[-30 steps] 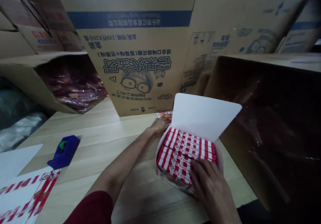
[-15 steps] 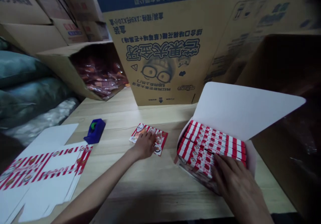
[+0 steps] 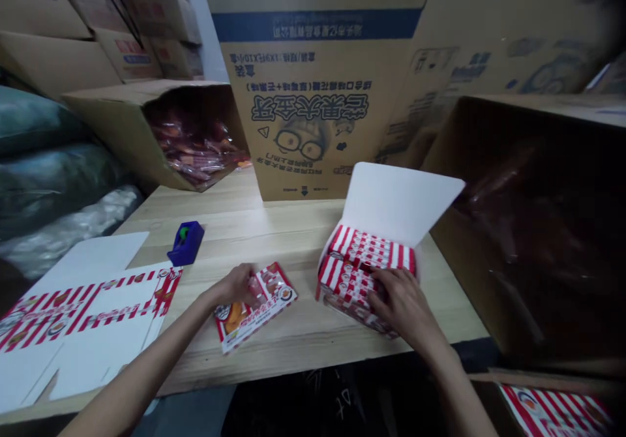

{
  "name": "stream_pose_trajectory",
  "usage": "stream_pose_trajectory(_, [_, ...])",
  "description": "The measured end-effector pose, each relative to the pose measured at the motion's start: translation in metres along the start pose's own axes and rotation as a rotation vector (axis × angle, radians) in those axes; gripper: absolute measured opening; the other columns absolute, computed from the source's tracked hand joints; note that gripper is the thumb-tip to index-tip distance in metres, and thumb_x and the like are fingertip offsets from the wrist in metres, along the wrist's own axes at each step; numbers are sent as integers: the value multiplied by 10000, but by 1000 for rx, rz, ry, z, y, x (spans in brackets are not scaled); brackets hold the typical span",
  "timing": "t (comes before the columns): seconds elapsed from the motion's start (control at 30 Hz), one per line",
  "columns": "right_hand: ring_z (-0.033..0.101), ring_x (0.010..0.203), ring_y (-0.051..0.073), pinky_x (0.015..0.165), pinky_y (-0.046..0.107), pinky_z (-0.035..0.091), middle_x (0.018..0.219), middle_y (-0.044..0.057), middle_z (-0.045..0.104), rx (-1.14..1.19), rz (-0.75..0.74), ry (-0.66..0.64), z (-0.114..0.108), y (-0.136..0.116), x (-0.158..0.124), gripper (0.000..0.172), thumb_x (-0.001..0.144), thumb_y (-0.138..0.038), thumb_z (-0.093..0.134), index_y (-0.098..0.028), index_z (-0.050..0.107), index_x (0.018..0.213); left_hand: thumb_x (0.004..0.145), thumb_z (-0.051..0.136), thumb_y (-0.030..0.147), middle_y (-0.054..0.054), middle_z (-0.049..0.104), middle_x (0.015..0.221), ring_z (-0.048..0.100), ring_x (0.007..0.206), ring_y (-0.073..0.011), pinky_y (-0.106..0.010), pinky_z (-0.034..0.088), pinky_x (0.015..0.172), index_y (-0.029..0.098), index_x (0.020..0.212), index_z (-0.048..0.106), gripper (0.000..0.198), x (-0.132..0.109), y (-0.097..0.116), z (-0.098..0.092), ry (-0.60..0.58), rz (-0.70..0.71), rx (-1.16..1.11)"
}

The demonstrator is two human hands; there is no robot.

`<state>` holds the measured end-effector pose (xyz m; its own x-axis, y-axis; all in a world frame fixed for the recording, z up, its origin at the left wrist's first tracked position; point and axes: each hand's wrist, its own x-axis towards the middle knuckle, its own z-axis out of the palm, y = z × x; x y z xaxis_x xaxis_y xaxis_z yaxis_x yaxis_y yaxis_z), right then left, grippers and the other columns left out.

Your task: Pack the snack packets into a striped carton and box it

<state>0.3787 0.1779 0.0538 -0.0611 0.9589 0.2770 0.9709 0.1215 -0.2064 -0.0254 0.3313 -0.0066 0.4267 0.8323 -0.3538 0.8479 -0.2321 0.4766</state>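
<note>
And now the left hand (image 3: 235, 286) has swung the flat red-and-white printed card (image 3: 259, 310) round, gripping it at eight o'clock from the open white cardboard box (image 3: 398, 202); the right hand (image 3: 401, 303) clutches red-striped packs (image 3: 362, 274) inside.

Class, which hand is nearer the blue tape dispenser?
Left. The left hand sits below and right of the tape dispenser; the right hand is farther right, on the box.

L hand (image 3: 235, 286): bare, slim fingers | R hand (image 3: 402, 301): bare, slim fingers | L forearm (image 3: 139, 375): bare to frame edge | R forearm (image 3: 462, 388): bare to frame edge
</note>
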Motion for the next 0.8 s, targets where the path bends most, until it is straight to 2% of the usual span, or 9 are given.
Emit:
stream_pose_trajectory(0.1, [668, 1134, 308, 1179, 594, 344, 1183, 122, 757, 89, -51, -16, -1, -25, -3, 266, 898, -222, 602, -166, 660, 1151, 513, 834, 586, -43, 620, 918, 590, 882, -281, -350, 463, 751, 212, 951, 497, 667, -33, -16, 3, 18, -73, -70])
stream_pose_trajectory(0.2, [675, 1123, 284, 1213, 617, 287, 1155, 84, 761, 176, -100, -21, -3, -45, -6, 205, 892, -204, 612, -207, 657, 1092, 499, 851, 554, 2, 600, 872, 580, 835, -246, -322, 448, 726, 217, 1024, 484, 724, -56, -28, 0, 7, -121, -134])
stream_pose_trajectory(0.37, [688, 1070, 272, 1220, 644, 270, 1031, 50, 752, 228, -114, -54, -6, -61, -6, 144, 886, -175, 598, -211, 653, 1014, 438, 877, 535, -7, 615, 867, 604, 888, -277, -335, 468, 745, 220, 876, 520, 647, -73, -40, -3, -18, -185, -205])
stream_pose_trajectory(0.43, [684, 1098, 278, 1222, 655, 271, 1066, 68, 737, 211, -122, -51, -6, -61, -6, 144, 890, -171, 587, -200, 656, 1014, 413, 891, 518, -5, 638, 859, 630, 882, -282, -340, 493, 735, 228, 866, 500, 666, -76, -41, -2, -35, -198, -261])
stream_pose_trajectory(0.53, [661, 1182, 297, 1216, 673, 289, 1156, 108, 706, 155, -142, -12, -2, -61, -8, 166, 893, -173, 565, -191, 672, 1018, 480, 853, 567, -12, 698, 865, 685, 870, -285, -357, 547, 735, 235, 926, 500, 658, -87, -38, -8, -63, -190, -373])
stream_pose_trajectory(0.6, [669, 1167, 299, 1211, 692, 295, 1153, 112, 708, 110, -132, 22, 2, -62, -11, 207, 882, -167, 556, -199, 685, 1041, 560, 829, 606, -36, 741, 891, 716, 883, -292, -376, 574, 770, 225, 948, 550, 612, -99, -35, -25, -51, -178, -471])
stream_pose_trajectory(0.7, [675, 1153, 310, 1209, 672, 324, 1155, 145, 709, 67, -89, 57, 8, -65, -14, 279, 842, -144, 575, -185, 697, 1089, 676, 842, 584, -31, 790, 879, 751, 815, -283, -400, 605, 763, 221, 950, 655, 492, -121, -20, -76, 57, -223, -683])
stream_pose_trajectory(0.77, [650, 1196, 330, 1208, 643, 346, 1159, 173, 695, 72, -59, 68, 11, -68, -15, 265, 811, -130, 600, -166, 704, 1051, 675, 885, 541, 18, 802, 829, 754, 742, -261, -405, 627, 721, 257, 949, 693, 439, -128, 3, -114, 253, -262, -831])
stream_pose_trajectory(0.8, [644, 1200, 331, 1207, 634, 352, 1149, 172, 692, 89, -46, 71, 12, -68, -15, 247, 806, -124, 605, -168, 704, 1028, 654, 912, 516, 38, 805, 825, 754, 743, -251, -405, 638, 727, 271, 930, 703, 424, -126, 20, -130, 374, -236, -905])
